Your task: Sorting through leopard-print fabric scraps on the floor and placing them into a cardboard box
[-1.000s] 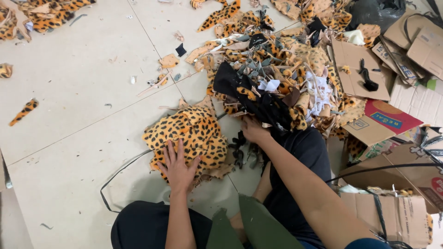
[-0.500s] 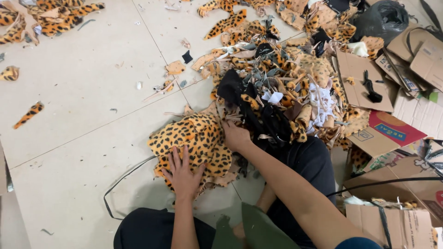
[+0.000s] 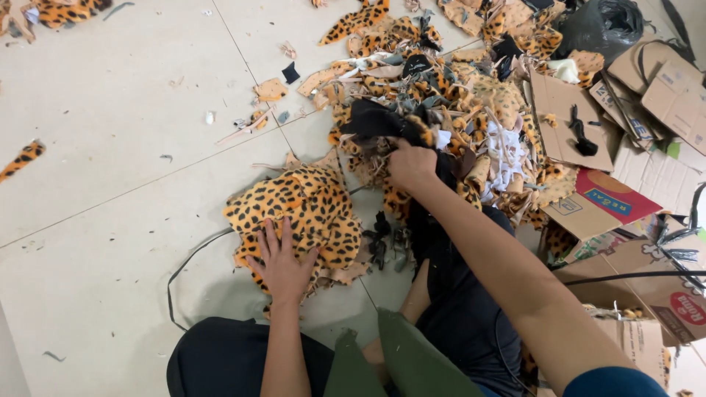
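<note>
I sit on a tiled floor. My left hand [image 3: 283, 266] lies flat, fingers spread, on a stack of leopard-print fabric pieces [image 3: 309, 206] right in front of my knees. My right hand [image 3: 412, 165] reaches into a large heap of leopard-print and black fabric scraps [image 3: 448, 95] and is closed around a black and leopard-print scrap [image 3: 379, 121] near the heap's near edge.
Flattened cardboard boxes [image 3: 625, 184] lie at the right. A black bag [image 3: 603, 26] sits at the top right. A thin black cord [image 3: 184, 268] loops on the floor left of the stack. Small scraps [image 3: 271, 90] dot the tiles; more leopard pieces [image 3: 20, 160] lie far left.
My right hand has moved from the stack's right side up into the scrap heap and closed on a scrap. The left hand stayed pressed on the stack.
</note>
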